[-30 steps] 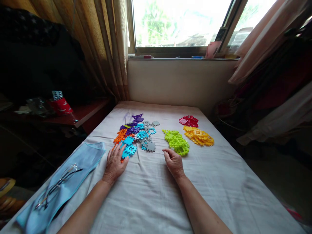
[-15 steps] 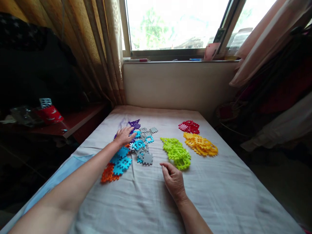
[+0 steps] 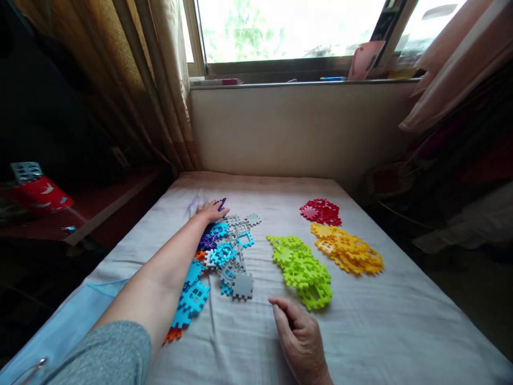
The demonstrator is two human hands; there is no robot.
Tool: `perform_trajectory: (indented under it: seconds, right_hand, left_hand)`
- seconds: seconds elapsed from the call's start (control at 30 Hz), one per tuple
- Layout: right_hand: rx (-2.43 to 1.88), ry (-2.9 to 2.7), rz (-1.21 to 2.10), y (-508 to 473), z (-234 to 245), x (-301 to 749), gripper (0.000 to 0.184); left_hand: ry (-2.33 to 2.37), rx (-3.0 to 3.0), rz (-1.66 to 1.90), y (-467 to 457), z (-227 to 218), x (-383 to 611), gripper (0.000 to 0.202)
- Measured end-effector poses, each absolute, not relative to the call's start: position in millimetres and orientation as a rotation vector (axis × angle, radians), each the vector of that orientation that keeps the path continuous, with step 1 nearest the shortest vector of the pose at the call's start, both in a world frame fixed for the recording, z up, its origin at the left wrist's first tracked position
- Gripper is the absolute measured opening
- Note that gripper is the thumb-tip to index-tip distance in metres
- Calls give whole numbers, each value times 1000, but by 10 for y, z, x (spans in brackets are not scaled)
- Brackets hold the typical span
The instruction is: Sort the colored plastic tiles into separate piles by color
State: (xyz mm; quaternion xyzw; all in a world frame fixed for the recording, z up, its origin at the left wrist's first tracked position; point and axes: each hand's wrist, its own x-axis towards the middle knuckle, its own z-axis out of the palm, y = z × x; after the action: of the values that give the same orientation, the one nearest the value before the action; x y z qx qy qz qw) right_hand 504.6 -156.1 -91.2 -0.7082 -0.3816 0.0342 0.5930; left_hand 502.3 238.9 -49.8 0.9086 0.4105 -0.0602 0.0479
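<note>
Head view: toothed purple plastic pieces (image 3: 222, 202) on the pale cloth (image 3: 240, 342) are partly covered by the left hand (image 3: 210, 210), its grip hard to tell, the right hand (image 3: 301, 338) is loosely fisted, and reaching seems underway, with light pinching needed next.

Through my camera I see a bright window (image 3: 280, 32) above a pale wall (image 3: 296, 128). At left, a golden curtain (image 3: 160, 69) hangs near a reddish desk (image 3: 116, 192).
</note>
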Motion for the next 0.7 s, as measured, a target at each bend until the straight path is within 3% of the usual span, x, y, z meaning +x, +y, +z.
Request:
perform_trajectory:
  seconds: [0.4,0.7]
  right_hand:
    - [-1652,-909,66,-1547,-848,5046,23]
    - [-1659,-921,100,-1540,-828,5035,24]
  left_hand:
    - [823,2931,-248,1956,-419,4866,66]
    - [1036,3023,-238,1620,40,4916,49]
